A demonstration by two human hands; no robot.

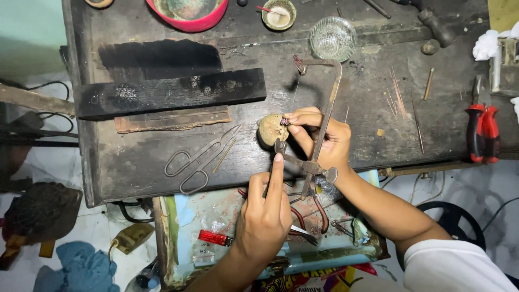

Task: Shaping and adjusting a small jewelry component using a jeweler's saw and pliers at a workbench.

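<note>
While the left hand (263,216) grips the saw frame (323,116) (index finger extended), the right hand (319,135) pinches a small piece (285,121) beside the bench edge (243,181).

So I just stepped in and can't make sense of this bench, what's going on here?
A person is working at a dark, worn wooden workbench. Their right hand pinches a small piece against a round tan lump on the bench. Their left hand holds the handle of a metal jeweller's saw frame, index finger stretched along it, with the frame standing over the piece. Steel scissors lie to the left, red-handled pliers to the far right, and a clear glass bowl sits behind.
</note>
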